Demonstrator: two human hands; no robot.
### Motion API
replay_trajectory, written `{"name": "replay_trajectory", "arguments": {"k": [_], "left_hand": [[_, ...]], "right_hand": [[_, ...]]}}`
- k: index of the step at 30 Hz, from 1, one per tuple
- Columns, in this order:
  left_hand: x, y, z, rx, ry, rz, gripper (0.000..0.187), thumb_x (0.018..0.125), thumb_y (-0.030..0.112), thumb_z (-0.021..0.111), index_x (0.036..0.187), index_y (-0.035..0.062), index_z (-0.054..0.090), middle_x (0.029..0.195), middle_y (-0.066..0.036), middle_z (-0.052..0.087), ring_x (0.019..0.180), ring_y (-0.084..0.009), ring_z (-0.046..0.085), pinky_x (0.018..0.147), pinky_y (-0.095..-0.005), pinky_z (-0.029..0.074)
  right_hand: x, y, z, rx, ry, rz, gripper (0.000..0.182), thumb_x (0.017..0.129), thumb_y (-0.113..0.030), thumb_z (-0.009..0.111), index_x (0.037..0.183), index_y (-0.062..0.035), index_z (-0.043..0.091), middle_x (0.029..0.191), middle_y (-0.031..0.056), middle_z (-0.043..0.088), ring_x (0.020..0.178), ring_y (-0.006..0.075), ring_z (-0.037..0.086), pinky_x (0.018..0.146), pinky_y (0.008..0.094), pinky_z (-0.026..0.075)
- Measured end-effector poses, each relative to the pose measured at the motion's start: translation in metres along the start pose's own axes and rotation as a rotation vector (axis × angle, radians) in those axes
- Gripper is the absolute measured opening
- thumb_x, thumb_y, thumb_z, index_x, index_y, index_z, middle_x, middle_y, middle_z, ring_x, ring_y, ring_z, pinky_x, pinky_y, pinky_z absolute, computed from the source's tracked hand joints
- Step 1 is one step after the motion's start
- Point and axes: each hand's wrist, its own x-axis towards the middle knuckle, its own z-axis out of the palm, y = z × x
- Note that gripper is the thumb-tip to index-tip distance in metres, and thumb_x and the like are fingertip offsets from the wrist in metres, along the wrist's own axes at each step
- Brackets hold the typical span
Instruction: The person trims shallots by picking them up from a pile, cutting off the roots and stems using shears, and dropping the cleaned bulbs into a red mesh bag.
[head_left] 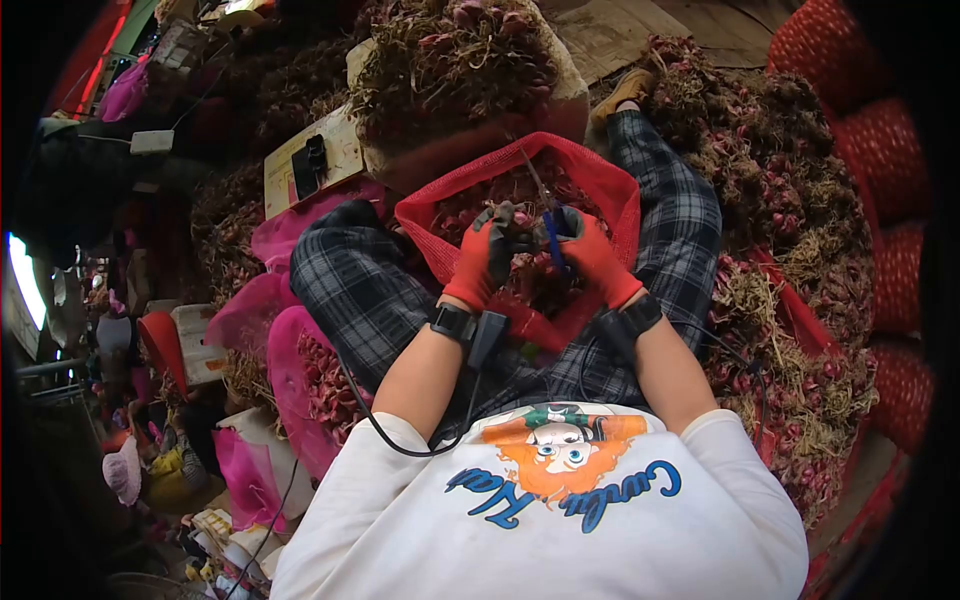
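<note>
My left hand [486, 258], in a red glove with dark grey palm and fingers, is closed, its fingers curled inward. What it grips is mostly covered by the fingers. My right hand [594, 252], gloved the same way, is closed round the blue handles of scissors [555, 240]. Their metal blades point away from me. Both hands are close together over an open red mesh bag [622, 215] between my legs. Reddish shallots [462, 212] with dry stalks lie inside the bag.
A heaped sack of shallots [455, 75] stands ahead. More shallots [790, 215] cover the floor on the right, beside several full red mesh sacks [885, 160]. Left are a board with a black object [310, 165], pink mesh bags [300, 370] and a person in a pale hat [122, 470].
</note>
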Motion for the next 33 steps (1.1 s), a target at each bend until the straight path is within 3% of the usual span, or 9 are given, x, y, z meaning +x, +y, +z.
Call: {"name": "replay_trajectory", "arguments": {"k": [3, 6, 8, 10, 12, 24, 30, 32, 33], "left_hand": [[-0.003, 0.003, -0.003, 0.345, 0.083, 0.036, 0.030, 0.094, 0.032, 0.049, 0.095, 0.0024, 0.055, 0.085, -0.008, 0.061, 0.074, -0.0184, 0.064, 0.066, -0.0310, 0.053], [0.001, 0.000, -0.014, 0.333, -0.043, -0.061, 0.036, 0.097, 0.036, 0.040, 0.102, 0.0039, 0.055, 0.090, -0.006, 0.062, 0.079, -0.0154, 0.062, 0.075, -0.0282, 0.050], [0.001, -0.003, -0.018, 0.618, -0.215, 0.286, 0.031, 0.096, 0.030, 0.044, 0.105, 0.0031, 0.055, 0.089, -0.005, 0.063, 0.081, -0.0145, 0.062, 0.076, -0.0271, 0.050], [0.001, -0.003, -0.016, 0.561, -0.263, 0.287, 0.026, 0.095, 0.024, 0.048, 0.107, 0.0024, 0.056, 0.090, -0.004, 0.064, 0.083, -0.0133, 0.062, 0.077, -0.0259, 0.050], [-0.002, 0.003, -0.010, 0.172, -0.174, -0.062, 0.023, 0.092, 0.017, 0.053, 0.109, 0.0018, 0.057, 0.094, -0.004, 0.064, 0.085, -0.0119, 0.061, 0.078, -0.0247, 0.049], [-0.012, 0.005, 0.014, 0.315, -0.159, 0.070, 0.027, 0.080, -0.002, 0.061, 0.107, 0.0011, 0.061, 0.094, -0.003, 0.064, 0.083, -0.0093, 0.060, 0.073, -0.0228, 0.048], [-0.007, -0.001, 0.003, 0.158, -0.113, -0.046, 0.032, 0.084, -0.002, 0.053, 0.116, 0.0008, 0.055, 0.104, -0.004, 0.062, 0.093, -0.0118, 0.059, 0.082, -0.0234, 0.047], [-0.002, -0.001, -0.015, 0.869, -0.212, 0.453, 0.035, 0.083, -0.003, 0.052, 0.118, 0.0005, 0.053, 0.105, -0.004, 0.061, 0.093, -0.0119, 0.059, 0.082, -0.0230, 0.047], [0.000, -0.003, -0.019, 0.901, -0.215, 0.469, 0.035, 0.083, -0.003, 0.052, 0.118, 0.0003, 0.053, 0.106, -0.004, 0.061, 0.093, -0.0118, 0.059, 0.081, -0.0229, 0.047]], "right_hand": [[0.002, 0.002, -0.005, 0.081, -0.090, 0.074, 0.021, 0.079, -0.010, 0.062, 0.099, -0.0031, 0.061, 0.082, 0.0060, 0.063, 0.062, 0.0103, 0.061, 0.051, 0.0255, 0.048], [0.000, 0.004, -0.009, 0.157, -0.092, 0.170, 0.019, 0.079, -0.009, 0.062, 0.097, -0.0018, 0.061, 0.082, 0.0044, 0.063, 0.060, 0.0084, 0.058, 0.051, 0.0244, 0.047], [-0.002, 0.004, -0.011, 0.136, -0.099, 0.178, 0.020, 0.079, -0.009, 0.064, 0.097, -0.0012, 0.061, 0.082, 0.0034, 0.063, 0.062, 0.0072, 0.057, 0.054, 0.0229, 0.047], [-0.001, 0.004, -0.017, -0.008, -0.148, 0.096, 0.023, 0.078, -0.010, 0.066, 0.099, -0.0010, 0.061, 0.084, 0.0028, 0.063, 0.066, 0.0062, 0.056, 0.059, 0.0214, 0.046], [0.002, 0.007, -0.013, -0.005, -0.045, -0.002, 0.027, 0.077, -0.010, 0.068, 0.101, -0.0006, 0.060, 0.086, 0.0025, 0.063, 0.071, 0.0058, 0.056, 0.062, 0.0209, 0.046], [0.007, 0.018, -0.010, 0.068, 0.078, -0.030, 0.031, 0.075, -0.008, 0.067, 0.105, -0.0008, 0.059, 0.088, 0.0030, 0.063, 0.074, 0.0074, 0.057, 0.064, 0.0221, 0.046], [0.019, 0.037, -0.020, 0.114, 0.168, 0.050, 0.028, 0.076, -0.003, 0.062, 0.104, -0.0016, 0.062, 0.086, 0.0017, 0.064, 0.073, 0.0067, 0.058, 0.065, 0.0211, 0.046], [0.020, 0.038, -0.022, 0.206, 0.153, 0.019, 0.029, 0.076, -0.003, 0.063, 0.105, -0.0014, 0.061, 0.087, 0.0026, 0.064, 0.075, 0.0077, 0.059, 0.067, 0.0219, 0.047], [0.019, 0.036, -0.022, 0.285, 0.142, -0.017, 0.029, 0.076, -0.003, 0.063, 0.105, -0.0011, 0.060, 0.088, 0.0034, 0.064, 0.075, 0.0086, 0.059, 0.068, 0.0227, 0.047]]}}
